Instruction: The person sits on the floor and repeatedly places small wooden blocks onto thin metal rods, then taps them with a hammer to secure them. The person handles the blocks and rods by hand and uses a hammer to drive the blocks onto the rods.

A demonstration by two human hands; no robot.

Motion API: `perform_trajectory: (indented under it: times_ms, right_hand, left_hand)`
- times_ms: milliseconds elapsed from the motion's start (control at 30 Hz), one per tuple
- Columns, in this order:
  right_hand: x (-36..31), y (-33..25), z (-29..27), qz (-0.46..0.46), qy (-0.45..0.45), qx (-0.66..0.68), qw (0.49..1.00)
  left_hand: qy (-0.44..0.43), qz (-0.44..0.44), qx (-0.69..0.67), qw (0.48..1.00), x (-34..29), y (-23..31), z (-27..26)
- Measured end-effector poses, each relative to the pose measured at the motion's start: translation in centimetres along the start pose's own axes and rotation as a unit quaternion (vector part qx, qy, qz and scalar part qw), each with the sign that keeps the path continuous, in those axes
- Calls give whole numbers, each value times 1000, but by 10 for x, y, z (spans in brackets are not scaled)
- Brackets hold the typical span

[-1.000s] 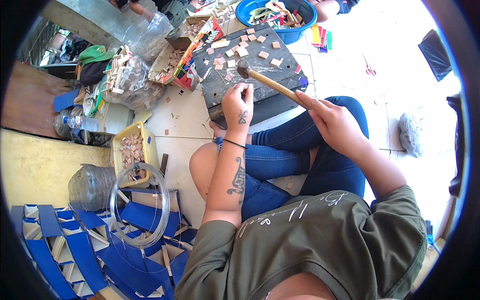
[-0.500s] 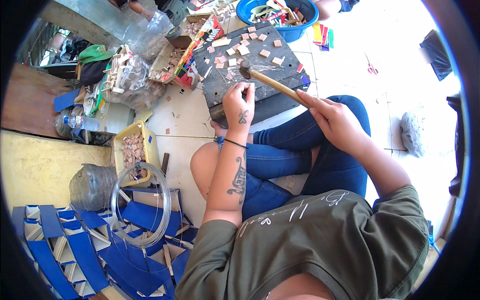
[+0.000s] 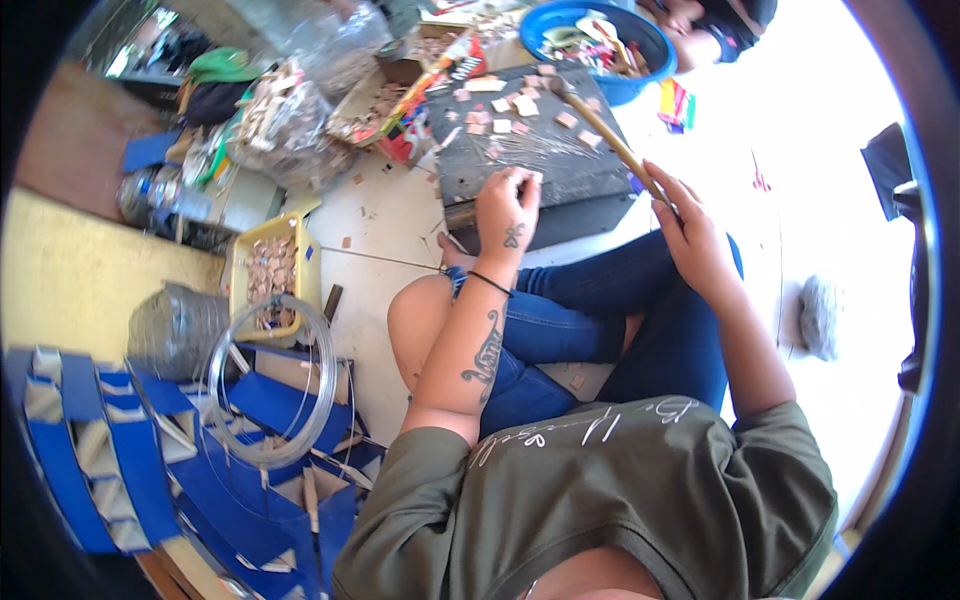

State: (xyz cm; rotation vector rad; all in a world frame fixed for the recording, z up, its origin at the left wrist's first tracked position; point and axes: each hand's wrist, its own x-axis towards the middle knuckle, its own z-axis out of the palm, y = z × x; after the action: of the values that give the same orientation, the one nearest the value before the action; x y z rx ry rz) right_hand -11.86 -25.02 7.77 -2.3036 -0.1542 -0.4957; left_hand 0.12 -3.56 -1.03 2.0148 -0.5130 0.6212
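My right hand (image 3: 690, 225) is wrapped round the wooden handle of a hammer (image 3: 622, 150), whose head is over the far part of a dark low block (image 3: 462, 178). At the block's near edge, my left hand (image 3: 508, 208) is closed in a pinch; a small pale bit shows at its fingertips, too small to name. Thin metal wire pieces (image 3: 548, 152) lie on the block just beyond that hand. Several small wooden squares (image 3: 566, 119) are scattered over the block's far half.
Behind the block stands a blue basin (image 3: 655, 50) of mixed pieces, with another person's hand (image 3: 682, 14) nearby. At left are a yellow basket (image 3: 312, 265) of wooden squares, a wire coil (image 3: 325, 385) and blue slatted pieces (image 3: 150, 470). A grey lump (image 3: 820, 318) lies at right.
The hammer head has moved away from my left hand, toward the block's far side. My left hand stays pinched at the near edge. The whole view has shifted slightly.
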Motion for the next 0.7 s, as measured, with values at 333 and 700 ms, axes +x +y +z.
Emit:
perform_trajectory:
  times_ms: [333, 700]
  right_hand:
    - [28, 64, 41, 108, -18, -228, 968]
    - [16, 47, 29, -51, 114, -165, 978]
  left_hand:
    - [-33, -15, -92, 995, 5, -1, -25]
    - [504, -141, -425, 738, 33, -87, -175]
